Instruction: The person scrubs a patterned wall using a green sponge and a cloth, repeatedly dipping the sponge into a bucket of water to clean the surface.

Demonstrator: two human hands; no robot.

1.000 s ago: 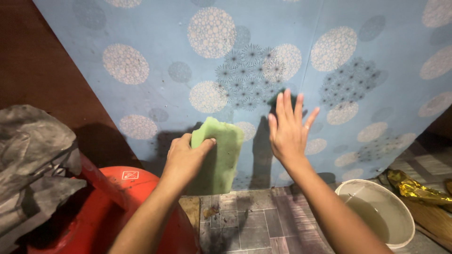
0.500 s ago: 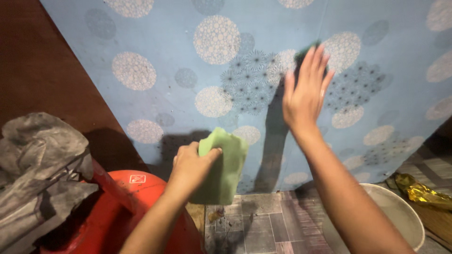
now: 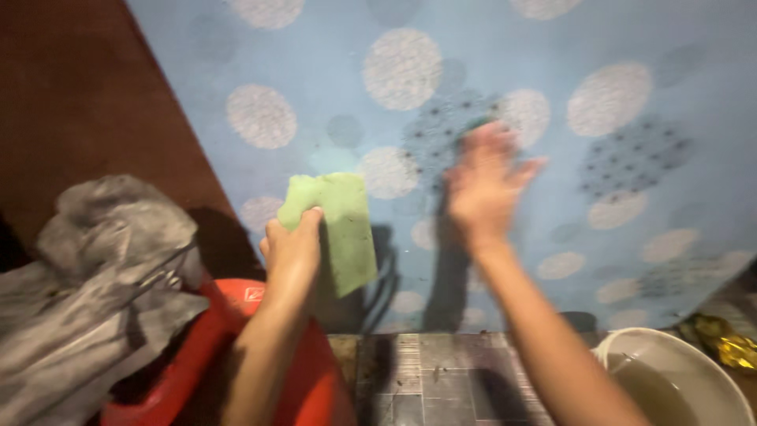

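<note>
pinched between thumb and fingers, the left hand [image 3: 290,244] holds a pale green sponge cloth [image 3: 337,227] by its left edge, just left of the frame's centre, so that the sheet hangs flat in front of the wall covering [image 3: 315,71]; whether it touches the surface cannot be told. the right hand [image 3: 482,183], at centre right and blurred, is spread open with its fingers wide, palm toward the wall. a sliver of something dark green shows at the top of its fingers, so it may be pressing a scrub pad flat, but the blur leaves that unsure.

the wall covering is a light blue sheet printed with pale dotted circles and darker starburst clusters, filling the upper two thirds of the frame. no clear line between cleaned and uncleaned patches shows, so how much of the wiping is done cannot be judged; both hands are at mid height on the sheet, with large areas above and to the right away from them.

below the left forearm stands a red gas cylinder [image 3: 307,386], with a crumpled grey cloth [image 3: 102,276] heaped at lower left. at lower right sits a white bucket [image 3: 631,347] of murky water, and beside it, at the frame's edge, a scrap of shiny gold wrapper [image 3: 729,347]. dark patterned floor tiles [image 3: 434,379] run along the bottom, and a brown wall [image 3: 71,102] fills the upper left.
</note>
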